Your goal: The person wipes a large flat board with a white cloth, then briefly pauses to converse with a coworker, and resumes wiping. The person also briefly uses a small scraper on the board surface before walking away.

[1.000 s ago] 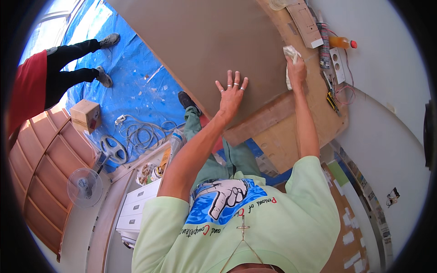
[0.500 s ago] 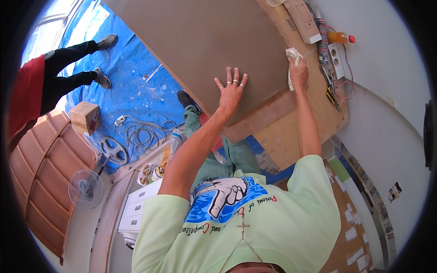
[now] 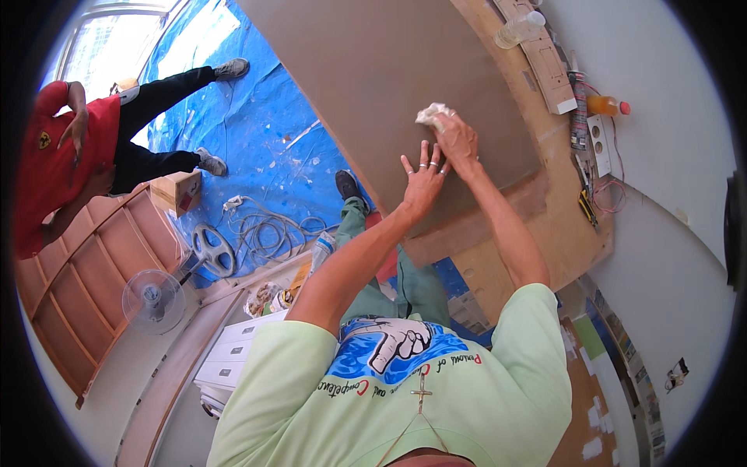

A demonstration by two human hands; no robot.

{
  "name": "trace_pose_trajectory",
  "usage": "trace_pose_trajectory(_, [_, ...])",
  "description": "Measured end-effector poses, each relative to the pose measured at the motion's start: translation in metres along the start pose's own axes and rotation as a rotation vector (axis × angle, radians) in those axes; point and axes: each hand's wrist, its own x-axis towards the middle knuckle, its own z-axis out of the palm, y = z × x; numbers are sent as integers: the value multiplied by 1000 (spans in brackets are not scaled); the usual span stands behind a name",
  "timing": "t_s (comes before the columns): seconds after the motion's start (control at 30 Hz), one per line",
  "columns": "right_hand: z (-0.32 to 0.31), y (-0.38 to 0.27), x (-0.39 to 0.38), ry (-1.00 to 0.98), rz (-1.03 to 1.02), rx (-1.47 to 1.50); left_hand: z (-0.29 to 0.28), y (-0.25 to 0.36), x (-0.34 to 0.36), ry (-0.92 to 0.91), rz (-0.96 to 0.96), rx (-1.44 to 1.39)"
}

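pass: brown panel (image 3: 389, 58) beyond white cloth (image 3: 433, 114) | block: left grip (image 3: 424, 187), nearside | right: clear container (image 3: 520, 29), amber bottle (image 3: 601, 105)

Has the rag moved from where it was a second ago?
Yes: the rag, in the right hand, has gone left, from the right edge of the brown panel to well inside it.

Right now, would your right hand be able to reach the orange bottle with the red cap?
Probably not straight away: the right hand holds a white cloth, and a tube lies on the near side of the orange bottle.
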Motion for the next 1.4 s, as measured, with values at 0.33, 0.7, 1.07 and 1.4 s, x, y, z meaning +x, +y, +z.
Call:
trace_pose_trajectory(0.33, [-17,73,72,180,275,-280,-4,5,-3,38,-40,-10])
trace_pose_trajectory(0.7, [61,-38,147,172,17,15,12,1,-5,141,-31,-146])
trace_pose_trajectory(1.07, [76,-64,-32,-122,-360,-206,67,-71,-120,202,348,-391])
trace_pose_trajectory(1.4, [90,-111,-49,139,177,-3,104,-199,-215,110,-384,-1001])
